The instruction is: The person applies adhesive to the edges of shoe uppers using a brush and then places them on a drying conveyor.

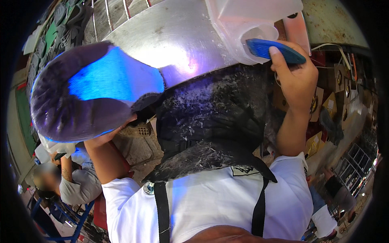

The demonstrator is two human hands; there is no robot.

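A dark shoe upper [52, 97] is raised at the left with its underside facing me. The upper's edge folds in over a pale insole that glows blue under the light. My left hand [128, 121] grips the shoe from beneath; most of that hand is hidden by it. At the upper right, my right hand [298, 77] pinches a flat blue handle, seemingly of a brush [289, 54], between thumb and fingers. Its far end reaches the mouth of a white plastic container [239, 44], so the tip cannot be made out.
A shiny metal work surface [162, 30] curves across the top, with metal rods behind it. Dark shoe parts [73, 24] are stacked at the upper left. Another person [79, 186] sits at lower left. Boxes [330, 103] and a wire rack [356, 170] stand at right.
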